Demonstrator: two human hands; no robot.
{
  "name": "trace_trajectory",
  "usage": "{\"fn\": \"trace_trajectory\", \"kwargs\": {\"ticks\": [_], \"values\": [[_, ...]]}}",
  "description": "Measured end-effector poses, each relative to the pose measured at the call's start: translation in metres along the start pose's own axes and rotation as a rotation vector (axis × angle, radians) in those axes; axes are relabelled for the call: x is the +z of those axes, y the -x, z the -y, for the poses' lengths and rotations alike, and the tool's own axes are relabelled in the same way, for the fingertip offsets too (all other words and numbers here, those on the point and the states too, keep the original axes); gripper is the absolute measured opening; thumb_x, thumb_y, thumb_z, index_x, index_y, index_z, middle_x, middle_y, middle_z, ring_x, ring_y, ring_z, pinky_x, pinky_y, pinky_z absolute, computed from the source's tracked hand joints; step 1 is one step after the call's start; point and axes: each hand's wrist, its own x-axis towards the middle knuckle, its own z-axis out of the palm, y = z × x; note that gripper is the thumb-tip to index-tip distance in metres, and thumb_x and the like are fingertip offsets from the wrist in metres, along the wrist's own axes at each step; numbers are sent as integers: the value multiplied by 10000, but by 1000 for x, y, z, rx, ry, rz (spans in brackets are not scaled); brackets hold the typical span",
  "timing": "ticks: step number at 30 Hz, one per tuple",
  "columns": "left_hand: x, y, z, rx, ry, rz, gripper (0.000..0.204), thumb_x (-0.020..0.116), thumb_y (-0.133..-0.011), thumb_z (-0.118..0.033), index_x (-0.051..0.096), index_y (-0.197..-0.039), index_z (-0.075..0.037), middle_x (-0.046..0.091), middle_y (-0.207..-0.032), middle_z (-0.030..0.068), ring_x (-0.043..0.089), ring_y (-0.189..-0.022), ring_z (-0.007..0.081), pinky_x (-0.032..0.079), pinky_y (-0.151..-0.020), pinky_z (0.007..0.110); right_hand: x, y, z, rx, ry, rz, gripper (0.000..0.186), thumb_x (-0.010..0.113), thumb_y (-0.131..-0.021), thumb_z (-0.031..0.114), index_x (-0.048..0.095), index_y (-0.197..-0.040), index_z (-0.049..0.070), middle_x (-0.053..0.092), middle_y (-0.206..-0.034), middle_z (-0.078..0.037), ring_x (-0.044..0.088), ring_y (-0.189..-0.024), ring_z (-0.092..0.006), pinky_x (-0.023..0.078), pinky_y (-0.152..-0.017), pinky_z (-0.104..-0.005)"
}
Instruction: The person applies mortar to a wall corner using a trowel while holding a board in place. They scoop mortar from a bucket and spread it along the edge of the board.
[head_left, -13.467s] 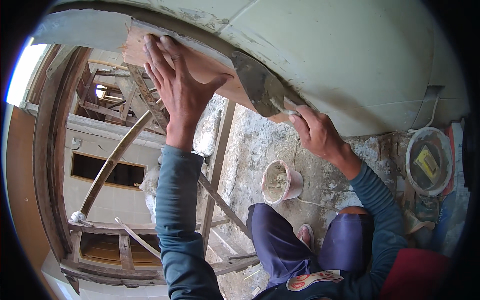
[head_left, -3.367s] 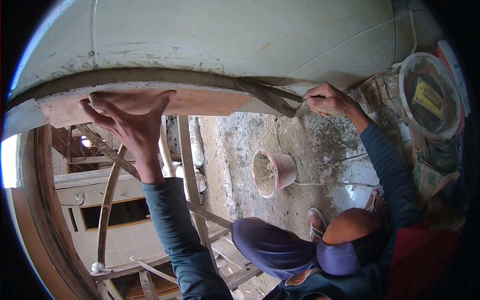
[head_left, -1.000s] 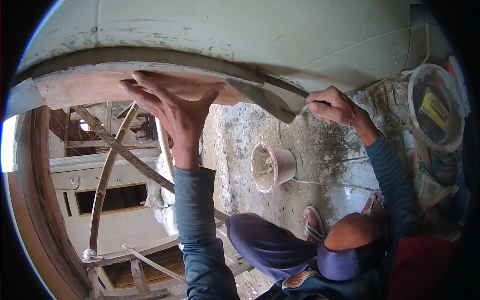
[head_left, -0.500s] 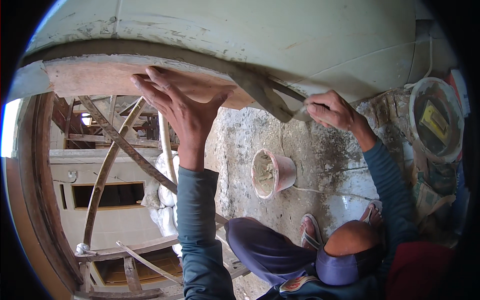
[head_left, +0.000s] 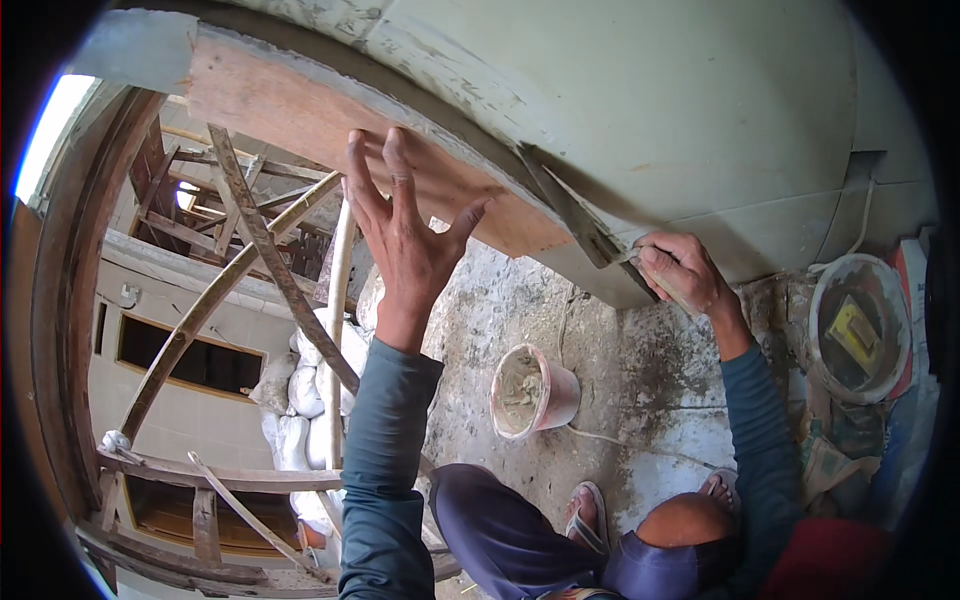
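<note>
My left hand (head_left: 415, 255) is open, its fingers spread against the face of a reddish wooden board (head_left: 265, 95). The board runs along a ledge of grey mortar (head_left: 450, 115) at the foot of a pale tiled wall (head_left: 660, 110). In my right hand (head_left: 688, 275) is the handle of a trowel (head_left: 572, 212), with the fingers wrapped round it. Its metal blade lies along the mortar strip near the board's right end, pointing up and left. Whether the blade's whole length touches the mortar, I cannot tell.
A pinkish bucket (head_left: 568, 395) with grey mortar inside stands on the rough floor below. To the right, a round basin (head_left: 900, 310) holds a yellow float (head_left: 852, 335). Crossed wooden poles (head_left: 262, 240) and an opening lie at the left; white sacks (head_left: 292, 445) sit beyond.
The view has turned, so the board and ledge now slant down to the right. The trowel blade shows narrower than before and still lies along the ledge. My left hand stays spread on the board.
</note>
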Motion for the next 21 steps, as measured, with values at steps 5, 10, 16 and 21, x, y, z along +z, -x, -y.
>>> {"fn": "trace_trajectory", "kwargs": {"ticks": [5,10,16,21], "values": [[-10,-3,0,-18,-23,17,1112,907,-667,-430,321,-1569,-146,168,-1592,247,236,-1462,448,304,-1156,566,11,0,7,-40,39,75,388,529,-1032,338,609,-871,-6,504,-601,-11,450,-489,-82,364,-466,-274],[-17,-3,5,-9,-46,11,1052,899,-674,-401,373,-1546,-139,231,-1576,243,300,-1434,446,287,-1162,585,20,-4,25,-54,-63,25,409,503,-1047,342,612,-900,-24,500,-604,-27,446,-482,-87,360,-447,-273],[-17,-4,3,8,-10,29,1027,895,-659,-378,404,-1530,-144,270,-1556,237,355,-1408,427,273,-1162,612,18,-47,69,-75,31,9,435,515,-1045,371,602,-899,-29,512,-622,-24,446,-487,-86,372,-456,-275],[-23,-6,7,-13,-4,20,1001,887,-681,-362,403,-1532,-155,276,-1559,236,339,-1426,416,266,-1166,613,18,-42,78,-71,67,129,440,499,-1048,369,599,-900,-33,514,-601,-23,448,-488,-91,369,-468,-268]]}}
